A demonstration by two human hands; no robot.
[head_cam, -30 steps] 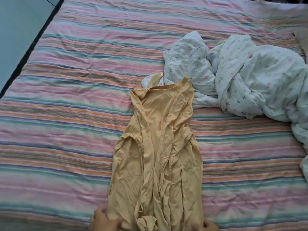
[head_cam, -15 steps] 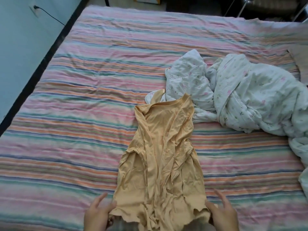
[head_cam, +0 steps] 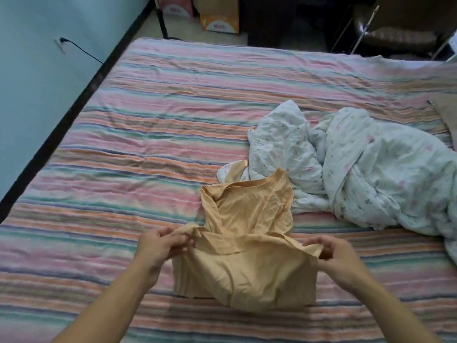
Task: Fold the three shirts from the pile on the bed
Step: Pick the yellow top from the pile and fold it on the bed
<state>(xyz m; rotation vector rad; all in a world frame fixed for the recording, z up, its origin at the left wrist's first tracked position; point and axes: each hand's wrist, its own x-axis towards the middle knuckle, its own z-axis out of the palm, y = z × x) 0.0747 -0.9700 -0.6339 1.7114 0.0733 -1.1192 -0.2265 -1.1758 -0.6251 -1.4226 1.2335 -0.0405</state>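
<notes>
Left hand (head_cam: 163,246) and right hand (head_cam: 338,256) each pinching the yellow shirt's (head_cam: 247,243) hem, lifted over its body, floral shirts (head_cam: 346,164) beside, striped bedsheet (head_cam: 123,149)

— What's around the bed (head_cam: 173,115) right now?
— Pale blue wall (head_cam: 37,82) along its left side, socket (head_cam: 60,44) with a black cord (head_cam: 84,51). Beyond its far edge, cardboard boxes (head_cam: 218,14) on the floor, dark chair (head_cam: 393,33).

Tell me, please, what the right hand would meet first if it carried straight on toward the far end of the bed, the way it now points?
Probably the crumpled white floral-print fabric pile. The right hand, pinching the hem of the soft yellow-orange shirt, points up and slightly left; depth is unclear.
</notes>
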